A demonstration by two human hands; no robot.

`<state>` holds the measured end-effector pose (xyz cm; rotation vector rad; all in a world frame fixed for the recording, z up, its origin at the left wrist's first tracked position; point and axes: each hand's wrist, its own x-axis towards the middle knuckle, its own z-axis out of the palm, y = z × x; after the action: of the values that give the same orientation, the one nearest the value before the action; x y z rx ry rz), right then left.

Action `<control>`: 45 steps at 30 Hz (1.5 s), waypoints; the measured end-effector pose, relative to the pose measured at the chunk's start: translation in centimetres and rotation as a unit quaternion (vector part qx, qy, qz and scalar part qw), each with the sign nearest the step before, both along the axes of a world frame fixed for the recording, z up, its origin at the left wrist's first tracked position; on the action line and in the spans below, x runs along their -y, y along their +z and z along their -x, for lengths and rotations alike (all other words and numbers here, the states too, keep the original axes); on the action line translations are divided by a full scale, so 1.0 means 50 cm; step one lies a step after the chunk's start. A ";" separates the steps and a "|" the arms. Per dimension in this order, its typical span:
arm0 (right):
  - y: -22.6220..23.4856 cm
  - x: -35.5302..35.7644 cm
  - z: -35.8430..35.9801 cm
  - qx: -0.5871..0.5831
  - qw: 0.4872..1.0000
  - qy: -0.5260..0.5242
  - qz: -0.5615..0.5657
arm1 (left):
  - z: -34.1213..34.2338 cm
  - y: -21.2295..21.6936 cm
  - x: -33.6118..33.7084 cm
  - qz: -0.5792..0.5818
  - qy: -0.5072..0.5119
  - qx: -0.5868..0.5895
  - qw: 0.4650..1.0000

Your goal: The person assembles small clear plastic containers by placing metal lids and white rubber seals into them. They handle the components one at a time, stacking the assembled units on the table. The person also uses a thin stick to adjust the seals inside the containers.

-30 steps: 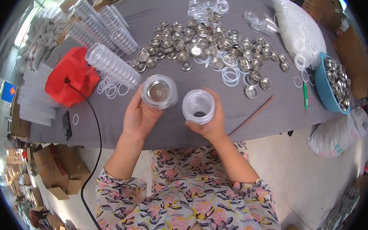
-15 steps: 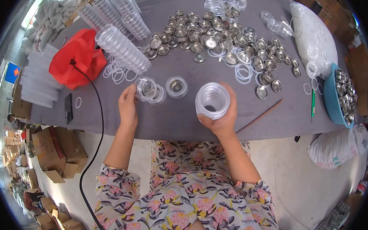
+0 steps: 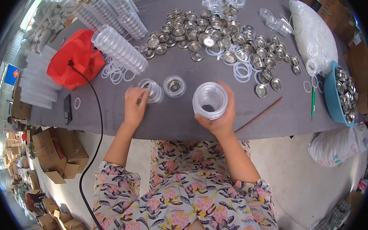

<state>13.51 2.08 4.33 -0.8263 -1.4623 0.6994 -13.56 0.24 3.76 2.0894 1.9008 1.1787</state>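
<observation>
While the right hand (image 3: 222,118) hugs a stack of clear rings (image 3: 210,97), its grip is spread wide around the side, with the thumb in front and the fingers behind. The stack is held near the front edge of the grey worktop (image 3: 174,121), and its round hole faces up.

The left hand (image 3: 134,104) has bent fingers at the near side of a clear round pot (image 3: 154,94). Those fingers are a bit blurry, so I cannot tell if they pinch its rim or are only beside it. Just to the right of that pot sits a clear pot with a metal cup (image 3: 174,86) in its middle.

A good patch of grey cloth shows between the hands, so there is room to move there. Both arms come in over the front edge. A thin brown stick (image 3: 259,114) lies to the right of the right hand, and its low end comes near the wrist.

Farther back is a big heap of metal cups (image 3: 207,41). Behind the left hand, white rings (image 3: 116,76) lie next to a leaning stack of clear tubs (image 3: 120,49) and a red bag (image 3: 75,60). A blue bowl (image 3: 333,101) stands by the right edge.
</observation>
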 end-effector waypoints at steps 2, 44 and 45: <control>-0.002 0.000 0.001 -0.005 1.000 0.004 -0.004 | 0.018 -0.016 -0.001 0.018 0.053 0.182 0.982; -0.010 -0.004 -0.002 0.000 1.000 -0.004 -0.026 | -0.012 0.078 -0.044 0.233 -0.044 0.036 0.971; -0.010 -0.004 -0.001 0.003 1.000 -0.005 -0.024 | -0.015 0.081 -0.051 0.202 -0.023 0.031 0.979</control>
<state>13.56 2.29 3.86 -0.7992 -1.4743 0.6509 -12.83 2.78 7.81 1.8447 1.8624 0.7571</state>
